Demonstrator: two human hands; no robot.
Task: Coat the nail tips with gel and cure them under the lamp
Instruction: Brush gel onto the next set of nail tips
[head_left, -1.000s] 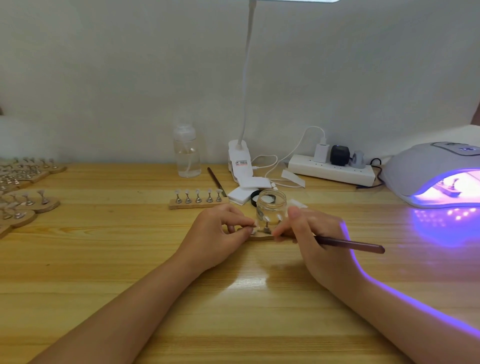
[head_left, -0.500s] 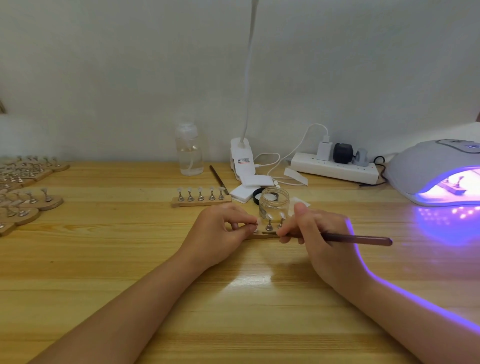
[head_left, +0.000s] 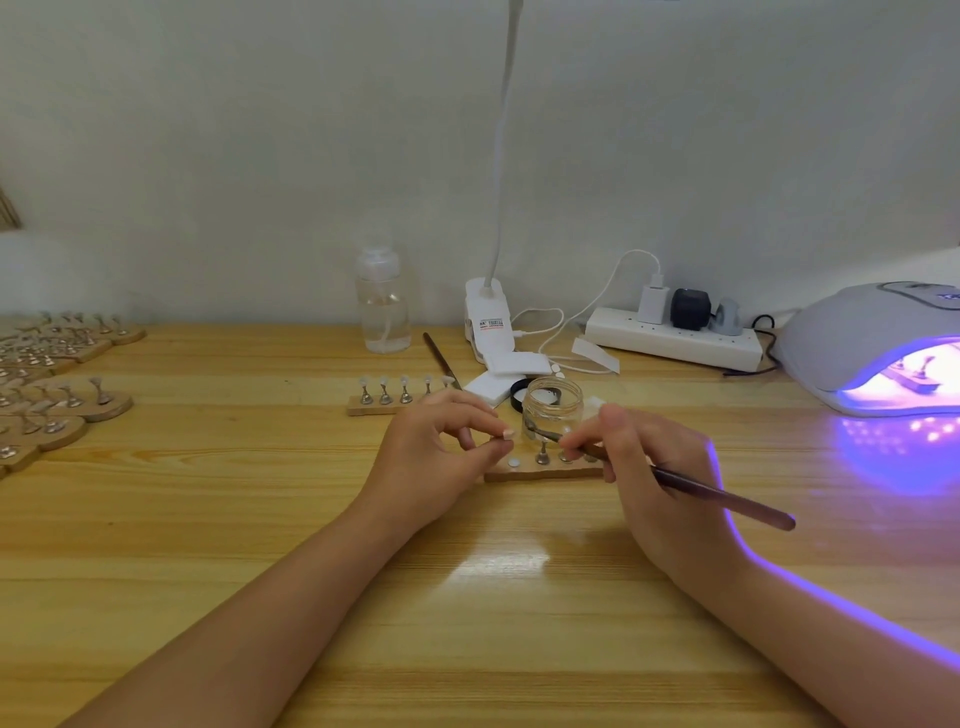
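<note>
Right grip (head_left: 660, 478) held brush (head_left: 727, 499), bristles over nail stand (head_left: 543, 473). Left grip (head_left: 441, 452) pinched small nail tip (head_left: 508, 434) just above stand's left end, beside gel jar (head_left: 551, 408).

jar (head_left: 551, 410) behind wooden holder (head_left: 545, 473), lamp (head_left: 872, 343) right

No text could be read anywhere. The only print in view was a small label (head_left: 491, 324) on the white clamp base of the desk lamp (head_left: 485, 317), at the far middle of the table; it carried a reddish line above darker lines, all too small and blurred to make out. Dark marks on top of the curing lamp (head_left: 862, 332), far right, were also illegible.
</note>
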